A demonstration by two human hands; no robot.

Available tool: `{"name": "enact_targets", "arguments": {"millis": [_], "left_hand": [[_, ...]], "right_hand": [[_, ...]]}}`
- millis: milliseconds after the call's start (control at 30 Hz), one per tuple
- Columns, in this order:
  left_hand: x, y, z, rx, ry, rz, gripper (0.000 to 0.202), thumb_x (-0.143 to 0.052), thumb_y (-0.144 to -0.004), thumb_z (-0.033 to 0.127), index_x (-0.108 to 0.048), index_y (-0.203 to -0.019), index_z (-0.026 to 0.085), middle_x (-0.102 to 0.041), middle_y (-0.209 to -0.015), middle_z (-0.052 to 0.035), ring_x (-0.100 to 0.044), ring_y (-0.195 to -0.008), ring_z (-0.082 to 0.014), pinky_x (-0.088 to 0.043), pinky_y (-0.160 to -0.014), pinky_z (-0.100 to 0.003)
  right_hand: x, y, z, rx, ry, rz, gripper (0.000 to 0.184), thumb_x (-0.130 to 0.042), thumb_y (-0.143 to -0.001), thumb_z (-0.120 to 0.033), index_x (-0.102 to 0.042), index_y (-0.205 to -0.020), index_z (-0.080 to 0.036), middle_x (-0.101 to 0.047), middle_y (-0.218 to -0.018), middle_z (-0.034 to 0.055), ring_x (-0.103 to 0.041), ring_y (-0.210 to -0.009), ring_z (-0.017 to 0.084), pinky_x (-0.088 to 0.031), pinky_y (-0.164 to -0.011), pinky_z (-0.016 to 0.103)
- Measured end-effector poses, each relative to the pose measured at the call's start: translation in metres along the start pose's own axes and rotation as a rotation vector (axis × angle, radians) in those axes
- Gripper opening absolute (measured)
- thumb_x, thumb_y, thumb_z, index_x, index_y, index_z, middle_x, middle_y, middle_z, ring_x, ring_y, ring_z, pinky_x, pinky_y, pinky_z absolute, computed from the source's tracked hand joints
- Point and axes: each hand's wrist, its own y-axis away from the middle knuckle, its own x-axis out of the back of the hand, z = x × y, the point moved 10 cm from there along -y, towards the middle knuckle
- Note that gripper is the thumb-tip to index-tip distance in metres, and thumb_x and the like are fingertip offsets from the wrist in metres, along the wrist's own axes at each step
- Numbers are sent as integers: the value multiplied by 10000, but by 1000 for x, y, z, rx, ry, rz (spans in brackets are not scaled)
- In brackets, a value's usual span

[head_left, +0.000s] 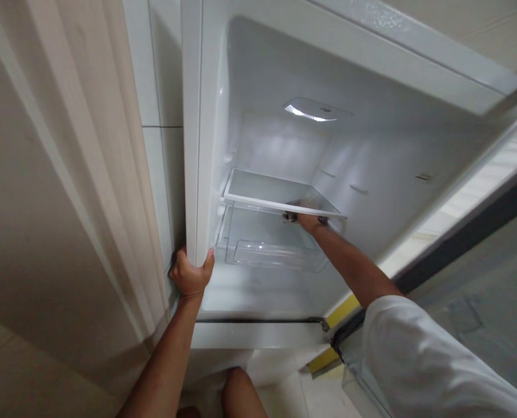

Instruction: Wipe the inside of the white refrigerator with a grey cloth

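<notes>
An open refrigerator (192,145) with a white interior fills the middle of the view. Its left front edge is in the grip of my left hand (191,273), thumb on the inner side and fingers around the outside. My right hand (309,219) reaches deep inside, just under the glass shelf (279,188), whose front rim crosses over it. Bunched in that hand is a crumpled dark-and-greyish cloth (289,216), mostly hidden by the hand and the shelf. Below it sits a clear plastic drawer (275,255).
The refrigerator door (471,325) stands open at the right, behind my sleeve. A lamp cover (314,109) glows on the inner ceiling. A pale ridged panel (88,145) stands close on the left. My knee (241,392) is at the bottom.
</notes>
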Motion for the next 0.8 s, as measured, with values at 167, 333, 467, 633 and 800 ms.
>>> {"name": "enact_targets", "arguments": {"millis": [167,333,467,633,800], "left_hand": [[-1,-1,0,13,43,-7,681,-602,-714,709,-618,-1036,110,-711,-863,-192,-693,-844,-382,-492,-708,-422],[-1,-1,-1,27,67,-8,647,-636,-701,692,-616,-1028,134,-716,-871,-174,-688,-836,-359,-484,-717,-408],[1,-1,3,27,75,-16,616,-641,-698,685,-616,-1004,151,-703,-827,-142,-674,-779,-324,-462,-680,-376],[5,-1,6,11,54,7,627,-612,-717,691,-631,-1010,137,-723,-813,-150,-689,-759,-328,-443,-653,-361],[5,-1,8,-14,37,20,635,-597,-730,709,-638,-991,131,-734,-793,-152,-701,-744,-328,-441,-643,-355]], "right_hand": [[12,24,8,-30,320,-26,243,-473,-933,-155,-696,-977,-67,-676,-1085,235,-608,-1104,339,-480,-953,494],[26,60,6,-17,472,-123,294,-468,-929,-100,-747,-1020,-81,-680,-1120,246,-642,-1106,351,-487,-949,487],[39,85,3,-14,512,-167,354,-444,-945,-143,-742,-1134,-109,-618,-1235,279,-646,-1118,371,-498,-937,481],[38,97,-2,33,477,-246,375,-464,-933,-164,-724,-1200,-202,-602,-1266,226,-655,-1096,349,-495,-922,445],[18,85,-19,120,343,-299,373,-557,-866,-118,-716,-1193,-205,-650,-1247,164,-663,-1032,288,-479,-901,364]]}}
